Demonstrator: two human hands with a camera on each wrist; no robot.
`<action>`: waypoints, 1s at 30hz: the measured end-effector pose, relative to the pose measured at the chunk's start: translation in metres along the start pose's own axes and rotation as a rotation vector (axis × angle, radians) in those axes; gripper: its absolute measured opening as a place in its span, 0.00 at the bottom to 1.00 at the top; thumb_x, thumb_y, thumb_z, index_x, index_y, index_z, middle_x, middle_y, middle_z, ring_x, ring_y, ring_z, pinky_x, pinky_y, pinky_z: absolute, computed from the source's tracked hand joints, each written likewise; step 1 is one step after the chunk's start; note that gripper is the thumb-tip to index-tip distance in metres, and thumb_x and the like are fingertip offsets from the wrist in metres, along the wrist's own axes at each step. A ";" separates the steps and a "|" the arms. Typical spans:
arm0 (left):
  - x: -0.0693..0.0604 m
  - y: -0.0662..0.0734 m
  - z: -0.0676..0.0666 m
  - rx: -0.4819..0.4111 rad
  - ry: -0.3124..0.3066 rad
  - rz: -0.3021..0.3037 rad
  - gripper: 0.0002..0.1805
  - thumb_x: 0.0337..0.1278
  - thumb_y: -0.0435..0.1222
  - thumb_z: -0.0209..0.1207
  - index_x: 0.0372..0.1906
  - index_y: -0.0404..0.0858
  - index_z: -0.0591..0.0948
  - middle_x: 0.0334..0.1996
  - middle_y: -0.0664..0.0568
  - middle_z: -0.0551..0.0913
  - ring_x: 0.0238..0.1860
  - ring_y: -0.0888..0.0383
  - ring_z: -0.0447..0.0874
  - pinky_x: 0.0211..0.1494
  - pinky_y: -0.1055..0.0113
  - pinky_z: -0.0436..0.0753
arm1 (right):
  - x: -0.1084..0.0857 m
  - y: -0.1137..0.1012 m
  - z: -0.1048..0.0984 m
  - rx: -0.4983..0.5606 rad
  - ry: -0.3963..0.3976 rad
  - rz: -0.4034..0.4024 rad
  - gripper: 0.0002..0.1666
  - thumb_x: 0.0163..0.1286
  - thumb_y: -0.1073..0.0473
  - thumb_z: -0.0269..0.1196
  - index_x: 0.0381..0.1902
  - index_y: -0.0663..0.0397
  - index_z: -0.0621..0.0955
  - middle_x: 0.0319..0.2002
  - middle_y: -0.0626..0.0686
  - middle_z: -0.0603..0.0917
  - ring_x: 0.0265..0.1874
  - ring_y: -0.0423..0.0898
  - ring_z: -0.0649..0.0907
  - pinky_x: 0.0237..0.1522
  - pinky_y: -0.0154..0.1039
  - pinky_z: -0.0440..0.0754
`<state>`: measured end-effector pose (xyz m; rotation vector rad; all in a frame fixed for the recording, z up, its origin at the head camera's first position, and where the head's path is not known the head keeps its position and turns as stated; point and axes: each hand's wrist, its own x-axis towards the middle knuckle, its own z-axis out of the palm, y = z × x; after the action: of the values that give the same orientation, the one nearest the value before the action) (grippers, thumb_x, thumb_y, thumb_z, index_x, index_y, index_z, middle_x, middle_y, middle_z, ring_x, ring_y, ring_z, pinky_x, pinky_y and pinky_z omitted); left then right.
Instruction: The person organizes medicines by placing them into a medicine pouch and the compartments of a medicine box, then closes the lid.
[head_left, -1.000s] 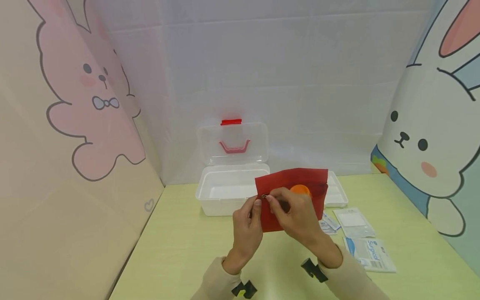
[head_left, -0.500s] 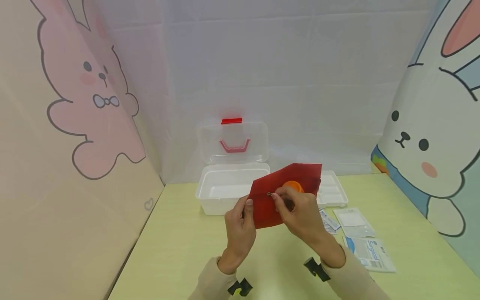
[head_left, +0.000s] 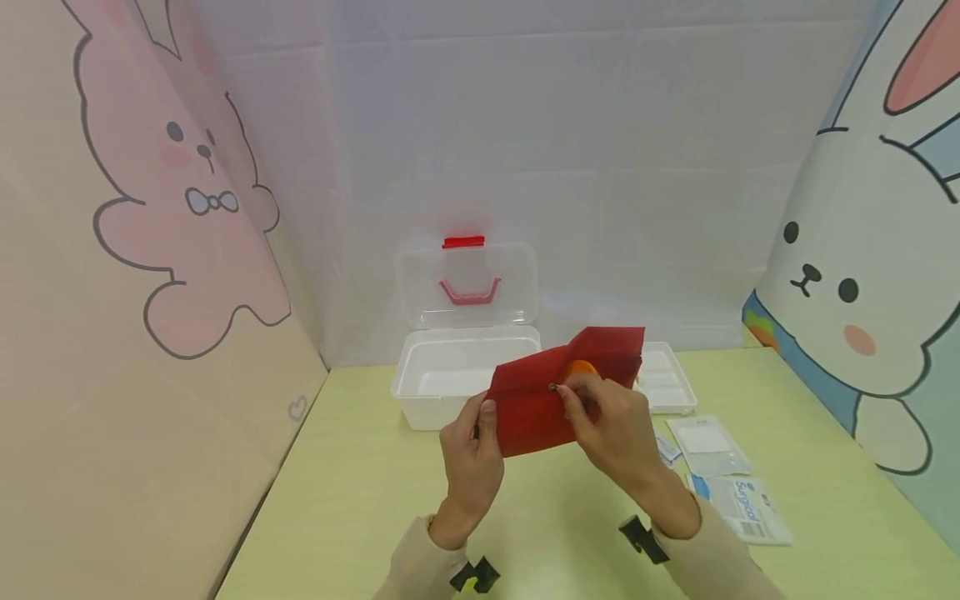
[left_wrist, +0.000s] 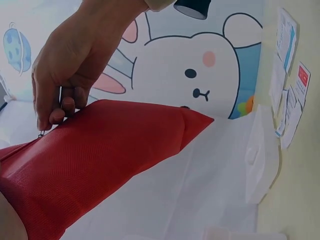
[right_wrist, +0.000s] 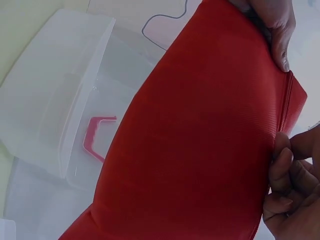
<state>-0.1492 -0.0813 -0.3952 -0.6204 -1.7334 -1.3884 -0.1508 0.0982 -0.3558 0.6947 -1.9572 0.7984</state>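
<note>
A red fabric pouch [head_left: 528,417] is held up above the table, tilted with its right end higher. My left hand [head_left: 472,457] grips its left end, thumb in front. Between thumb and forefinger, my right hand [head_left: 617,429] pinches the small metal zipper pull [head_left: 553,387], partway along the seam. Something round and orange [head_left: 580,367] shows at the pouch just above the right fingers, mostly covered. From the right wrist view, the zipper [right_wrist: 286,100] runs along the edge of the pouch [right_wrist: 195,125] between both hands. The pouch looks bulged there; its contents are hidden.
Behind the pouch stands a clear plastic case [head_left: 427,408], its lid [head_left: 420,287] raised, with a pink-red handle. A white compartment tray [head_left: 666,379] lies to its right. On the table's right are a gauze packet [head_left: 705,437], a packet marked "Surgical" [head_left: 742,508] and smaller packets [head_left: 666,450].
The zipper pull has moved right along the seam with my right hand. My left hand has shifted left, and the pouch has tilted. Less of the orange thing shows.
</note>
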 end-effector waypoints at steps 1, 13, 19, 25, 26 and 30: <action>0.000 0.000 0.000 0.000 0.000 -0.001 0.14 0.62 0.19 0.52 0.47 0.31 0.82 0.35 0.38 0.88 0.30 0.49 0.89 0.33 0.66 0.87 | 0.000 0.000 0.000 -0.005 0.002 -0.004 0.11 0.51 0.73 0.71 0.31 0.59 0.81 0.20 0.48 0.81 0.19 0.37 0.75 0.23 0.27 0.74; -0.001 -0.003 -0.001 0.023 0.023 0.002 0.12 0.62 0.20 0.52 0.45 0.31 0.83 0.32 0.39 0.88 0.28 0.50 0.88 0.31 0.64 0.86 | -0.003 0.007 -0.006 0.016 0.011 0.018 0.10 0.52 0.74 0.70 0.30 0.60 0.81 0.20 0.47 0.82 0.18 0.35 0.76 0.22 0.27 0.74; 0.000 -0.003 -0.002 0.037 0.043 0.007 0.12 0.62 0.20 0.52 0.44 0.31 0.83 0.31 0.40 0.88 0.27 0.51 0.87 0.30 0.65 0.86 | -0.003 0.007 -0.006 0.002 0.011 0.024 0.09 0.52 0.74 0.70 0.30 0.60 0.82 0.20 0.48 0.83 0.18 0.35 0.77 0.23 0.27 0.75; 0.000 -0.004 -0.003 0.055 0.052 -0.008 0.12 0.63 0.21 0.52 0.44 0.31 0.83 0.31 0.40 0.88 0.27 0.51 0.87 0.32 0.66 0.86 | -0.002 0.008 -0.006 -0.029 0.025 0.035 0.08 0.52 0.73 0.69 0.30 0.61 0.82 0.20 0.50 0.84 0.17 0.37 0.77 0.22 0.29 0.75; 0.000 -0.004 -0.003 0.059 0.054 -0.012 0.11 0.63 0.21 0.52 0.44 0.32 0.83 0.31 0.40 0.88 0.27 0.51 0.87 0.32 0.66 0.85 | -0.002 0.008 -0.007 -0.037 0.028 0.040 0.08 0.52 0.73 0.69 0.29 0.61 0.82 0.20 0.51 0.84 0.17 0.38 0.78 0.21 0.29 0.75; 0.000 -0.005 -0.006 0.067 0.060 -0.017 0.11 0.63 0.22 0.53 0.44 0.32 0.83 0.30 0.40 0.88 0.27 0.51 0.87 0.32 0.67 0.85 | -0.002 0.008 -0.005 -0.036 0.031 0.059 0.08 0.52 0.74 0.70 0.29 0.62 0.82 0.21 0.52 0.85 0.17 0.39 0.79 0.21 0.29 0.75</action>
<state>-0.1518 -0.0881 -0.3973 -0.5232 -1.7332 -1.3418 -0.1527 0.1075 -0.3571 0.6028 -1.9668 0.8029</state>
